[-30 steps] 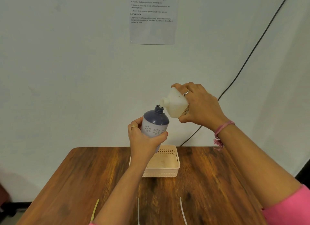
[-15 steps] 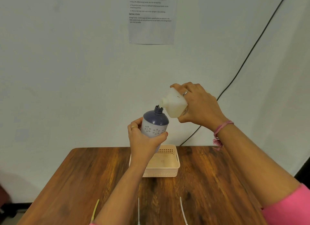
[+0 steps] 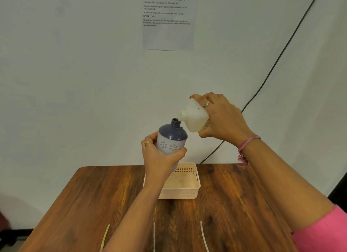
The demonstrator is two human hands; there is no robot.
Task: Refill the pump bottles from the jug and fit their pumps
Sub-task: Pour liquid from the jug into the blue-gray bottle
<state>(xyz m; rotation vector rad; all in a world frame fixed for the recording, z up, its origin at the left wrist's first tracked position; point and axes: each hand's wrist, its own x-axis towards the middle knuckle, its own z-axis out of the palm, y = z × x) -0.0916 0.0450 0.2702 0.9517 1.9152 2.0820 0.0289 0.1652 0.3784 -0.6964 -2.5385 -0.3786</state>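
The left hand (image 3: pixel 159 158) wraps its fingers round a rounded plastic bottle (image 3: pixel 171 139), lavender with pale flower prints below and a smooth dark-blue shoulder and threaded neck above, held upright in the air over the counter (image 3: pixel 93 204). The right hand (image 3: pixel 221 118) grips a squarish, milky, translucent jug (image 3: pixel 195 116), tipped so its short spout sits just at the bottle's open mouth. Below them a cream plastic basket (image 3: pixel 187 192) with perforated walls stands on the glossy, streaked wood-grain counter. Three thin tubes (image 3: pixel 203 236), one yellowish and two white, lie at the near edge. Against the frame half a second back, both hands, bottle and jug hold nearly the same pose, the tilt unchanged.
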